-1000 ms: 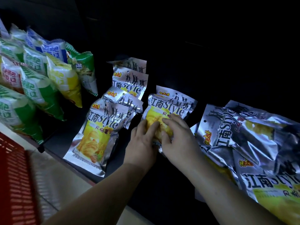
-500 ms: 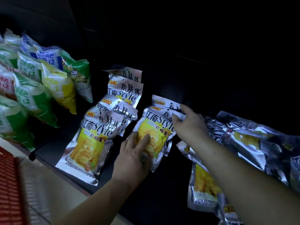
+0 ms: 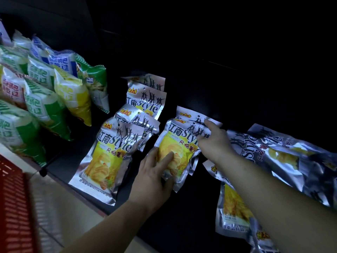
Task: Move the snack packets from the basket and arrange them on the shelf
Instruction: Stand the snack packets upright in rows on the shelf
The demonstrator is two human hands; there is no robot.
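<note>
Silver and yellow snack packets lie on a dark shelf [image 3: 182, 221]. My left hand [image 3: 153, 178] lies flat on the lower part of the middle front packet [image 3: 178, 145], fingers straight. My right hand [image 3: 215, 141] touches that packet's top right corner with an extended finger; another packet [image 3: 193, 114] lies partly under it. A row of overlapping packets [image 3: 113, 154] runs back on the left. A loose pile of the same packets [image 3: 284, 152] lies to the right, partly behind my right forearm. The red basket [image 3: 12, 207] is at the lower left.
Green, yellow, blue and red puffed snack bags [image 3: 42, 99] fill the shelf section at the far left, behind a low divider. A pale floor [image 3: 60, 212] shows below the shelf edge. The shelf's back is dark and hard to read.
My hands have parted: the right one slid from the packet's lower part up to its top right corner, the left stayed on the lower part. The packet now lies more to the left.
</note>
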